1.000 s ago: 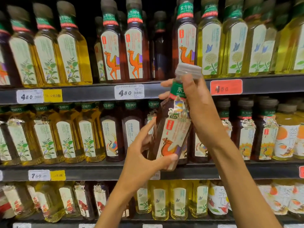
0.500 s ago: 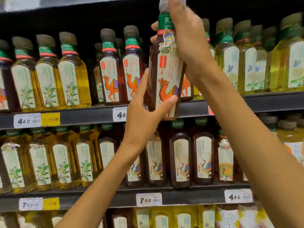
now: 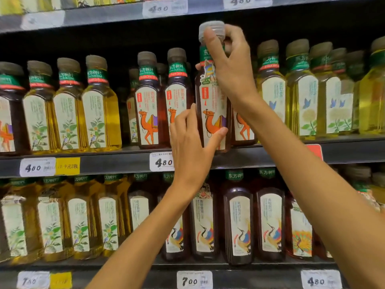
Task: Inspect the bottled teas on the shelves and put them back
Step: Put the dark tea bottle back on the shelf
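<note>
I hold a dark tea bottle (image 3: 212, 113) with a camel on its label. It is at the front edge of the middle shelf (image 3: 260, 157), in the gap between the other camel bottles (image 3: 149, 113). I cannot tell if its bottom sits flat on the shelf yet.

My right hand (image 3: 231, 67) is up high, with the fingers curled round the neck and the clear cap (image 3: 210, 31). My left hand (image 3: 190, 147) is low, with the thumb on the front of the label and the fingers round the side.

I think the bottle could tip if I let go too soon, because it is so near the edge. It could also bump the camel bottle just beside it and knock it back. The yellow tea bottles (image 3: 98, 113) stand further out on both sides. A white price tag (image 3: 162, 162) sticks to the shelf edge right by my left hand.
</note>
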